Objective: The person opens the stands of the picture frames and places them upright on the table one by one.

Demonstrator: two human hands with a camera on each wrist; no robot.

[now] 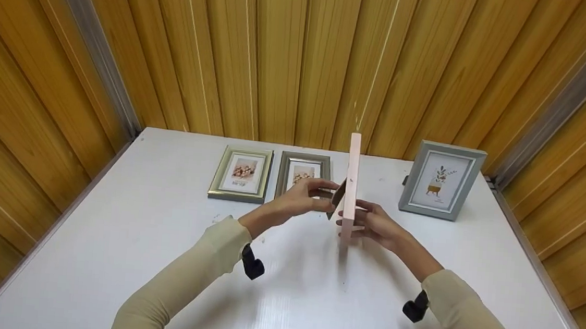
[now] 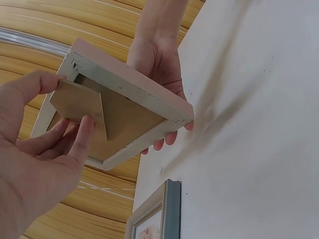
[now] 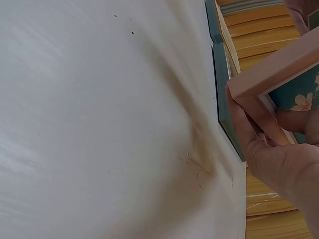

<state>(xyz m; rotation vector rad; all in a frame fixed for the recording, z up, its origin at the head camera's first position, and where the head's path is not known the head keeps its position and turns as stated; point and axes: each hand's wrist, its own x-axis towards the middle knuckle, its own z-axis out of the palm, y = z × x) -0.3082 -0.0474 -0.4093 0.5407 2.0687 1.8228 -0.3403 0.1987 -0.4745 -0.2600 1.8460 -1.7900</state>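
Here's the danger spot: my left hand [image 1: 298, 199] pinches the easel strut [image 2: 75, 102] on the back of this pink picture frame [image 1: 352, 185], and the strut already angles away from the panel. Pull much harder, I reckon, and whatever joins it could strain or tear; I can't make that joint out. Let it fold too soon, and the frame could tip once it's down.

Over to my right hand [image 1: 380, 224], at five o'clock from the frame: those fingers wrap the lower edge, thumb across the flowered front. Set it down like that and they'd be trapped underneath; loosen them and it could slip, because it looks lifted off the worktop [image 1: 288, 289].

So, positions! The frame is upright and edge-on to me, between both hands, front towards three o'clock. The strut sits at eight o'clock, fingertips right on it. Close at nine o'clock is the taupe frame [image 1: 303, 176], partly behind my left hand, so a careless elbow-out swing could knock it. The gold-edged frame [image 1: 242, 173] is farther along nine; the grey-green frame [image 1: 442, 180] stands well apart at three.
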